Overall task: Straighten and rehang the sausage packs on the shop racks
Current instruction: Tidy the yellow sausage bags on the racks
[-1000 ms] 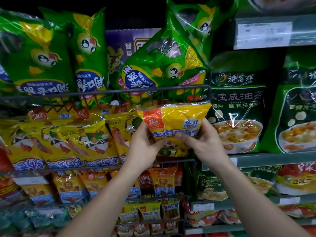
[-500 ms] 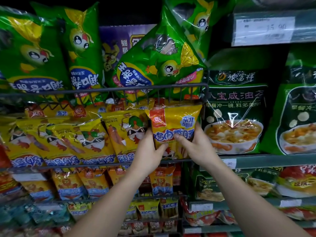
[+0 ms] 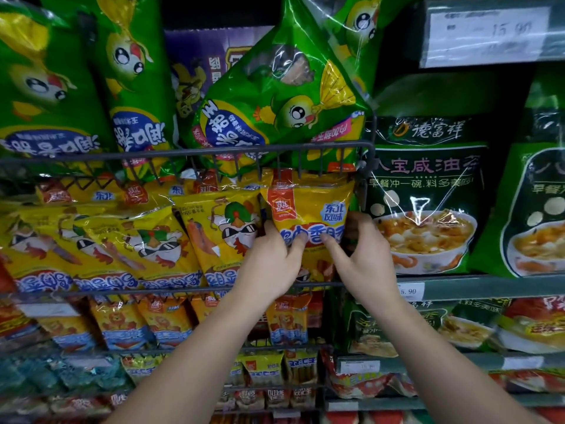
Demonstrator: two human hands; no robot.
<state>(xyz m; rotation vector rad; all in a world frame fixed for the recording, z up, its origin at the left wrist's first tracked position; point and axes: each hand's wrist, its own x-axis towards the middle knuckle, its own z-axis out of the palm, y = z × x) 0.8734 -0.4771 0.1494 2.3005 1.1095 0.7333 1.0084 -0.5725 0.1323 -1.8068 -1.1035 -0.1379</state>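
Note:
A yellow sausage pack (image 3: pixel 308 209) with a red logo stands upright at the right end of the yellow row, under the grey wire rack (image 3: pixel 195 152). My left hand (image 3: pixel 272 264) grips its left side, thumb on the front. My right hand (image 3: pixel 362 258) grips its right side, thumb on the front and fingers behind. The pack's lower part is hidden by both hands. Several yellow duck-print sausage packs (image 3: pixel 220 237) lean to its left.
Green sausage bags (image 3: pixel 275 96) sit tilted in the rack above. Dark green soup-mix bags (image 3: pixel 428 191) stand on a grey shelf (image 3: pixel 489 286) to the right. Orange lion-print packs (image 3: pixel 165 322) and smaller packs fill the lower racks.
Both hands pushed the yellow pack from tilted and in front of the rack to upright inside the row, right of the duck-print packs. The camera moved closer.

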